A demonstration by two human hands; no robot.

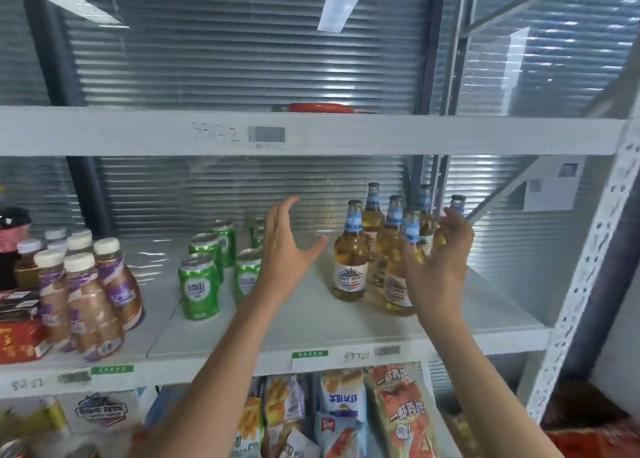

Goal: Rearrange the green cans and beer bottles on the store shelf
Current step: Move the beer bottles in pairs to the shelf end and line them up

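Green cans (207,267) stand in a loose cluster on the left half of the white shelf (311,322), and the amber beer bottles (384,246) crowd together on the right half. My left hand (285,253) hovers between the two groups, fingers spread wide and gripping nothing. My right hand (441,260) is raised in front of the bottles, fingers curled loosely and apart; I cannot tell whether it touches any bottle. Cream-capped drink bottles (86,291) sit farther left.
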